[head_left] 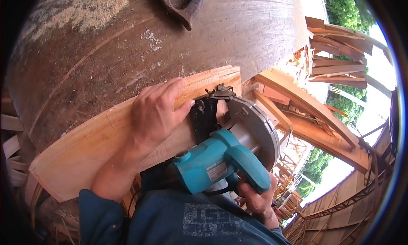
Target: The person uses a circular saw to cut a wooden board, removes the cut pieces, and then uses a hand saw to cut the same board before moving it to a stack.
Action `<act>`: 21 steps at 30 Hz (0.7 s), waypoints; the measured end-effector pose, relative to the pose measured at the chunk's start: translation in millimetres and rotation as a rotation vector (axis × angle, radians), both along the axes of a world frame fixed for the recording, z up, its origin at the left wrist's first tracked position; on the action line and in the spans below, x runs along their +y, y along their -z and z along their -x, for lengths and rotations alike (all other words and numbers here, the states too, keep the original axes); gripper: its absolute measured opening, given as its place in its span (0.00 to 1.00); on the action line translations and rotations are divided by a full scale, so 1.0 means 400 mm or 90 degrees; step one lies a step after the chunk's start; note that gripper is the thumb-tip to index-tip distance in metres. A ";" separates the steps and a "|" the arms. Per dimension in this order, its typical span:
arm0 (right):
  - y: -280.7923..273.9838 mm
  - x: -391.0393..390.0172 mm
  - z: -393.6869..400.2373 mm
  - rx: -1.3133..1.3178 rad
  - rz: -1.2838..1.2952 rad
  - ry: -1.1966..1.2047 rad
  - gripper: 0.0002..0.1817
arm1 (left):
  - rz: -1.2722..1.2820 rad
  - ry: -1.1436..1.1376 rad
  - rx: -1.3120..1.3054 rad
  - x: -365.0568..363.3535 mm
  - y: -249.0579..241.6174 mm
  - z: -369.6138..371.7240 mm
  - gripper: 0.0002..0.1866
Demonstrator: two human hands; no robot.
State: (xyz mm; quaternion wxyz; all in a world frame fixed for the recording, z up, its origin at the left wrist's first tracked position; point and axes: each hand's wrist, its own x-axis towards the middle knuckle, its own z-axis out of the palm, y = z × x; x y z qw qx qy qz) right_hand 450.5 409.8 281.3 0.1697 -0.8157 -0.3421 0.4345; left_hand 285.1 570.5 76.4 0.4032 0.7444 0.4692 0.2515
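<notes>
A teal circular saw (208, 160) rests with its black base plate on the right end of a pale, curved wooden board (102, 130). My right hand (257, 198) is wrapped round the saw's rear handle. Flat on the board, just left of the base plate, lies my left hand (157, 106), fingers spread and thumb pointing at the plate. The grey blade guard (257, 126) hangs past the board's right end and hides the blade. Under the board is a large brown wooden work surface (204, 41).
Sawdust (85, 9) covers the surface's upper left, and a dark, hollowed wooden piece (182, 4) lies at its top edge. Wooden beams (314, 109) stand on the right, below stacked planks (340, 66). A dark cord hangs near the shirt.
</notes>
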 end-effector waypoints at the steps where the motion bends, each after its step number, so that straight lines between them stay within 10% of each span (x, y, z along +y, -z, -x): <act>1: 0.000 0.002 0.000 0.003 0.002 0.003 0.15 | 0.000 0.000 -0.001 0.002 0.000 0.000 0.26; 21: 0.002 0.049 0.001 0.037 0.007 0.044 0.15 | 0.071 -0.126 -0.144 0.019 -0.012 0.009 0.11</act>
